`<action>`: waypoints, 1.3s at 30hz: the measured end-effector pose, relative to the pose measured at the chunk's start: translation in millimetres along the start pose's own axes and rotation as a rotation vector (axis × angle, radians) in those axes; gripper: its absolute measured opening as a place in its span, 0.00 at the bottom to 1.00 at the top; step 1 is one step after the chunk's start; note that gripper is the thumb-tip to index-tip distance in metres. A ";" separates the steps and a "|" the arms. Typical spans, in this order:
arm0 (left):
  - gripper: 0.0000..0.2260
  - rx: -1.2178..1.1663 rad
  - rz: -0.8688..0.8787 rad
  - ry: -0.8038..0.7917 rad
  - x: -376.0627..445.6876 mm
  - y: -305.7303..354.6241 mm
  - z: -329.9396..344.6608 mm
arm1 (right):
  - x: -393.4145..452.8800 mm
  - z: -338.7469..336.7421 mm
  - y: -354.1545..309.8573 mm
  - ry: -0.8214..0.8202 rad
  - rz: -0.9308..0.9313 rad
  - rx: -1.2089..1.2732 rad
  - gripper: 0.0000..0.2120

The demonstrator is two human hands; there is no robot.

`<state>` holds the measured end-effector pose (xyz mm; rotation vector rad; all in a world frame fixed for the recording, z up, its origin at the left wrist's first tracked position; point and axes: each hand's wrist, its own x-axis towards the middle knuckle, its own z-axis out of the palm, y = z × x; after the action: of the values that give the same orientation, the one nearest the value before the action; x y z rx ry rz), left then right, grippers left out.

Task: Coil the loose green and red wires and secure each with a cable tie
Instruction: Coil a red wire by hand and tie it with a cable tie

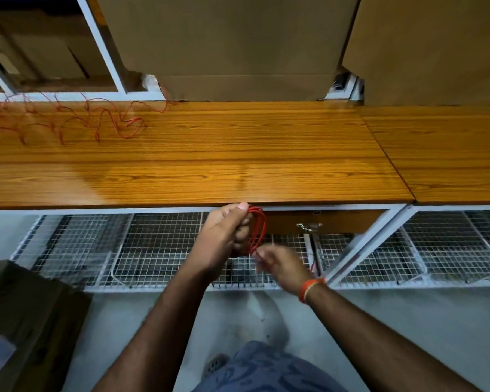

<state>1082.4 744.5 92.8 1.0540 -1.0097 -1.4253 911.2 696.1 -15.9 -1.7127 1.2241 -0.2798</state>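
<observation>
left hand (227,230): grips red wire coil (257,228) just below near edge of table (238,154)
right hand (277,267): blurred, fingers at coil's bottom; pinch unclear, cannot tell
loose red wire (68,120): tangled, far left on table
handling: light, springy; hold bundled loops

Loose wire (68,120) lies on the table (238,154) at rear left; boxes (232,43) stand behind; mesh shelf (159,250) sits below.

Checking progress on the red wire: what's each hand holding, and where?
Left hand grips the red coil by its left side. Right hand is blurred at the coil's bottom; its grip cannot be told.
</observation>
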 end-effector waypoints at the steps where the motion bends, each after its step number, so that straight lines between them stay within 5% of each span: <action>1: 0.15 0.020 -0.009 0.000 0.4 0.4 -3.3 | -8.8 6.7 -2.7 -0.309 0.105 -0.017 0.11; 2: 0.16 0.076 -0.028 0.003 -0.4 -1.3 -6.0 | -13.9 9.3 6.3 -0.528 0.188 -0.142 0.12; 4: 0.18 0.219 -0.093 -0.003 -6.4 -9.6 -6.1 | -6.6 -0.5 33.6 -0.610 0.310 -0.527 0.14; 6: 0.18 0.207 -0.157 0.007 -12.1 -19.3 -1.3 | 10.7 -18.4 52.1 -0.177 0.289 -0.759 0.12; 8: 0.18 0.120 -0.162 0.034 -11.5 -21.9 0.7 | 17.3 -22.1 58.9 0.182 0.165 -0.501 0.10; 10: 0.17 0.055 -0.129 0.067 -6.0 -18.5 -4.7 | 14.5 -13.4 60.7 -0.001 0.143 -0.301 0.11; 12: 0.16 -0.039 -0.090 0.080 -1.3 -15.3 -12.7 | 6.3 -5.4 66.2 -0.184 0.180 -0.391 0.14; 18: 0.16 -0.164 -0.099 0.096 0.6 -21.2 -14.7 | 2.2 -12.5 64.8 -0.076 0.072 -0.256 0.04; 24: 0.15 -0.150 -0.140 0.089 3.1 -26.9 -8.0 | -15.6 -24.4 10.5 -0.259 -0.084 0.574 0.12; 28: 0.16 -0.207 -0.153 0.110 5.2 -30.5 -7.6 | -23.1 -25.3 -22.0 0.071 -0.184 0.578 0.11; 33: 0.17 -0.364 -0.140 0.109 4.8 -34.8 -0.2 | -24.4 -14.0 -44.2 0.150 -0.213 0.517 0.20; 39: 0.16 -0.549 -0.122 0.095 3.3 -41.7 18.1 | -14.7 2.6 -46.2 0.479 -0.298 0.345 0.19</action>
<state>1054.2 746.0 56.9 0.7728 -0.4458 -1.6109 933.7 710.5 24.8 -1.5622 1.1603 -1.0679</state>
